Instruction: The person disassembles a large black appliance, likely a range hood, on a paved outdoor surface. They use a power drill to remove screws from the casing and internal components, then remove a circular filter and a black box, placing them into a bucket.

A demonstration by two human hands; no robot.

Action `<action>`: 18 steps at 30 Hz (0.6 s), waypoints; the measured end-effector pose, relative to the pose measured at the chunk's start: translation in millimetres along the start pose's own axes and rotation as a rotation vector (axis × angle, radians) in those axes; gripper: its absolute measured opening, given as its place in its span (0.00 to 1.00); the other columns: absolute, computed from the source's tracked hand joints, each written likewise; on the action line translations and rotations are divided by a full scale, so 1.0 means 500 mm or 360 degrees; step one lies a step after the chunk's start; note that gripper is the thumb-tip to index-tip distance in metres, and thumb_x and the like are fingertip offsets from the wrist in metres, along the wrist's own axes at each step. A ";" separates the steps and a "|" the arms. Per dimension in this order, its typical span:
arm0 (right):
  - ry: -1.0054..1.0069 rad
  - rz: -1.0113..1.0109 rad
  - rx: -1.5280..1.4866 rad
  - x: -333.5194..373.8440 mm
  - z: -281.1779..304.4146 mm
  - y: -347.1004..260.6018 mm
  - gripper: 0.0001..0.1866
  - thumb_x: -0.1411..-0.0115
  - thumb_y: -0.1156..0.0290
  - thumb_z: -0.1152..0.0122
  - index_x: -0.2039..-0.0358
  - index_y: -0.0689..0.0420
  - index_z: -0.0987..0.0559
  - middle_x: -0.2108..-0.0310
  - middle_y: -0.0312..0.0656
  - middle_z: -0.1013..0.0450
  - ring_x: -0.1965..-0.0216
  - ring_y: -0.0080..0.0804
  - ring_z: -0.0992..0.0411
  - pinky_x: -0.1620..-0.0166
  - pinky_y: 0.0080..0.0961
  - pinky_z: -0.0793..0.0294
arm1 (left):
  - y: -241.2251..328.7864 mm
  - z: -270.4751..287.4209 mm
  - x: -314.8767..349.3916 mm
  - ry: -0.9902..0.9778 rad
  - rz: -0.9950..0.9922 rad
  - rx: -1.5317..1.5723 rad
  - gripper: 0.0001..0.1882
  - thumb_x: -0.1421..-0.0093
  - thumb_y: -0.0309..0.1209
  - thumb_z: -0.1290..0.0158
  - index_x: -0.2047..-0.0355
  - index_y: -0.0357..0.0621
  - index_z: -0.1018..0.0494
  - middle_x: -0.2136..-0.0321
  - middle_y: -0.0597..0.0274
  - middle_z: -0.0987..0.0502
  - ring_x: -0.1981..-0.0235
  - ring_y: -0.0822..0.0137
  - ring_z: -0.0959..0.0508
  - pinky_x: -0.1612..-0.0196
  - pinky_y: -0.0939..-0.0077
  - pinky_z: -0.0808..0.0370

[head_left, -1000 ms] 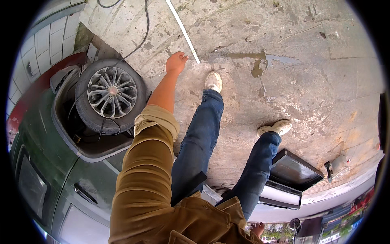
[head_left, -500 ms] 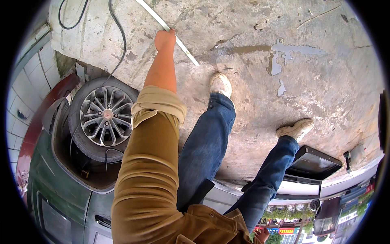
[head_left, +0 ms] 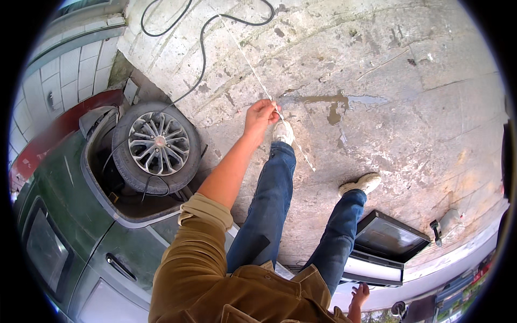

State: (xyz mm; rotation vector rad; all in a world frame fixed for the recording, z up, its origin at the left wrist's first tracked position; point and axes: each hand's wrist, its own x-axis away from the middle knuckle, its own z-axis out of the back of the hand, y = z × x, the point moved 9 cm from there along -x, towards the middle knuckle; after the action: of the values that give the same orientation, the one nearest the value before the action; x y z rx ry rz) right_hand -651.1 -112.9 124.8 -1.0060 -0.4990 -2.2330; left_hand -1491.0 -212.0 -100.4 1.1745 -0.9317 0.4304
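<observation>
My left hand (head_left: 260, 117) is closed, gripping a long, thin white strip (head_left: 249, 63) between thumb and fingers. One end of the strip reaches up toward the far floor, and the other slants down to the right past my left shoe (head_left: 283, 133). The strip shows almost edge-on, and what it is made of I cannot tell. At the lower right, beside my jacket, my right hand (head_left: 360, 295) hangs with its fingers apart and nothing visible in it.
To the left stands a green vehicle (head_left: 59, 177) with a wheel (head_left: 160, 141) at its open wheel arch. A black hose (head_left: 203, 59) snakes over the concrete floor (head_left: 431, 107). A puddle (head_left: 335, 113) lies ahead. Near my right leg sit a black-framed box (head_left: 390, 237) and a grey cylinder (head_left: 451, 222).
My left hand has come nearer and to the right with the strip, which has turned from its flat face to nearly edge-on. More of my right hand shows.
</observation>
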 end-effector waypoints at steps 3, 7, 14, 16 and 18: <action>-0.0036 0.0454 -0.0389 0.001 0.033 -0.244 0.19 0.38 0.67 0.49 0.48 0.59 0.31 0.58 0.39 0.28 0.68 0.24 0.27 0.71 0.15 0.33 | -0.008 -0.144 0.218 -0.0182 0.0062 0.0308 0.08 0.41 0.36 0.46 0.67 0.47 0.28 0.69 0.64 0.23 0.71 0.76 0.25 0.65 0.79 0.26; -0.0051 0.1444 -0.0181 0.176 0.134 -0.605 0.16 0.38 0.71 0.48 0.52 0.64 0.28 0.57 0.41 0.28 0.59 0.25 0.29 0.55 0.21 0.33 | -0.031 -0.376 0.495 -0.0509 0.0090 0.0588 0.09 0.40 0.34 0.47 0.63 0.45 0.27 0.66 0.62 0.23 0.67 0.73 0.23 0.63 0.78 0.26; 0.0232 0.2235 0.0698 0.546 0.373 -0.763 0.25 0.56 0.69 0.31 0.57 0.63 0.25 0.55 0.51 0.29 0.50 0.46 0.33 0.42 0.44 0.44 | -0.038 -0.739 0.896 -0.1049 0.0233 0.0766 0.09 0.40 0.35 0.48 0.60 0.48 0.30 0.62 0.64 0.24 0.60 0.72 0.25 0.60 0.75 0.26; 0.0329 0.2179 0.0739 0.518 0.460 -0.722 0.25 0.60 0.65 0.29 0.60 0.61 0.24 0.59 0.49 0.27 0.51 0.45 0.32 0.42 0.49 0.45 | -0.030 -0.829 0.985 -0.1107 0.0282 0.0687 0.09 0.40 0.37 0.48 0.62 0.49 0.29 0.63 0.65 0.25 0.64 0.75 0.26 0.60 0.76 0.26; 0.0313 0.2190 0.0618 0.507 0.544 -0.695 0.18 0.59 0.65 0.30 0.67 0.59 0.22 0.67 0.42 0.24 0.59 0.42 0.29 0.45 0.46 0.42 | -0.004 -0.902 1.062 -0.1143 0.0344 0.0633 0.09 0.39 0.38 0.48 0.62 0.50 0.28 0.62 0.66 0.24 0.64 0.75 0.25 0.59 0.76 0.26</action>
State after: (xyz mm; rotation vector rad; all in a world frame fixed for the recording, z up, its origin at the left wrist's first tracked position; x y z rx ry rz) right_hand -872.5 194.4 464.5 -0.5753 -0.0505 -0.9216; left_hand -1009.0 110.7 285.8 1.6433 -1.6570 0.3776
